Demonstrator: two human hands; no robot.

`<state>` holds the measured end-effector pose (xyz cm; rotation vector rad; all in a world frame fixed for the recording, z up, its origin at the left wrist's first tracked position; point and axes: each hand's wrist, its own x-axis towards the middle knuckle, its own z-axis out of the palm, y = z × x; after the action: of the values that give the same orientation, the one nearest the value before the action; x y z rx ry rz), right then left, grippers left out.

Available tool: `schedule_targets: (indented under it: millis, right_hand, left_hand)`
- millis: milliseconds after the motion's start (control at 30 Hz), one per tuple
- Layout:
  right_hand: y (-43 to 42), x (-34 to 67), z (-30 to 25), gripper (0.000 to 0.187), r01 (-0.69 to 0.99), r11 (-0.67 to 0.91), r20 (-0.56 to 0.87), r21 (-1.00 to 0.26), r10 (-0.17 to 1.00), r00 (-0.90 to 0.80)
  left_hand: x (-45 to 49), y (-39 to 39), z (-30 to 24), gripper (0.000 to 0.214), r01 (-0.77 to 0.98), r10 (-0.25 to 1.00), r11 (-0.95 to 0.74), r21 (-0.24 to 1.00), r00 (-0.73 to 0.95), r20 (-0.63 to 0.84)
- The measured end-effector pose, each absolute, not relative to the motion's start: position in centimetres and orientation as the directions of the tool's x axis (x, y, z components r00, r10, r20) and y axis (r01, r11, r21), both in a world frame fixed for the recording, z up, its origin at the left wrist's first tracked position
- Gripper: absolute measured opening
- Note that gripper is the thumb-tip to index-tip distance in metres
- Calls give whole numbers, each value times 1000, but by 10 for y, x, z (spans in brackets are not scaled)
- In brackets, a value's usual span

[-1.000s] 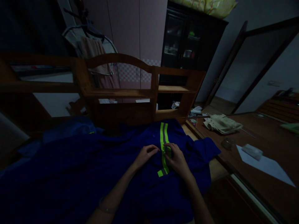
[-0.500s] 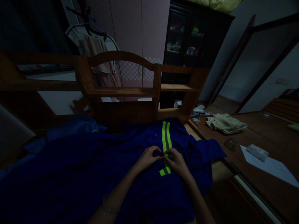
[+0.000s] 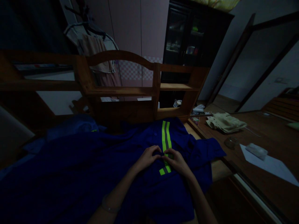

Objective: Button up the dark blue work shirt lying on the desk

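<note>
A dark blue work jacket (image 3: 100, 168) is spread across the bed surface, with a yellow-green and grey reflective strip (image 3: 166, 133) on its front. My left hand (image 3: 149, 156) pinches the jacket's front edge just left of the strip. Against it, fingertips nearly touching, my right hand (image 3: 175, 160) pinches the fabric at the strip itself. Whether a button lies between the fingers is too dark and small to make out. A small round button (image 3: 155, 134) shows farther up the front.
A wooden headboard with shelves (image 3: 121, 91) stands behind the jacket. On the floor to the right are folded beige cloth (image 3: 225, 122), a glass jar (image 3: 231, 143) and a white sheet (image 3: 273, 168) with a packet (image 3: 257, 151) on it. Clothes (image 3: 97, 51) hang at the back left.
Both hands stay at the same spot on the jacket front, with only slight finger movement; the fingertips look a little closer together. The view has shifted very slightly.
</note>
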<state>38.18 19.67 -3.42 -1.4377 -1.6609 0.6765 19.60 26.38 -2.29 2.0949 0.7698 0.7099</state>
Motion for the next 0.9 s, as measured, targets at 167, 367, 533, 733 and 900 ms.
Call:
schedule_targets:
  millis: [167, 367, 533, 733, 900]
  right_hand:
    - [196, 383, -38, 26, 512, 206, 227, -834, 974, -22]
    - [195, 383, -36, 26, 518, 205, 224, -830, 974, -27]
    - [194, 382, -35, 23, 540, 227, 243, -810, 969, -42]
    - [192, 380, -36, 19, 572, 265, 277, -776, 959, -69]
    - [194, 381, -40, 17, 606, 268, 281, -749, 957, -75]
  left_hand:
    - [194, 262, -18, 12, 244, 689, -521, 818, 686, 234]
    - [192, 265, -20, 13, 216, 664, -524, 824, 709, 236]
    - [192, 265, -22, 13, 199, 654, -528, 826, 715, 245]
    - [192, 267, -26, 15, 220, 669, -518, 826, 707, 231]
    - [188, 275, -31, 21, 207, 631, -470, 858, 759, 163]
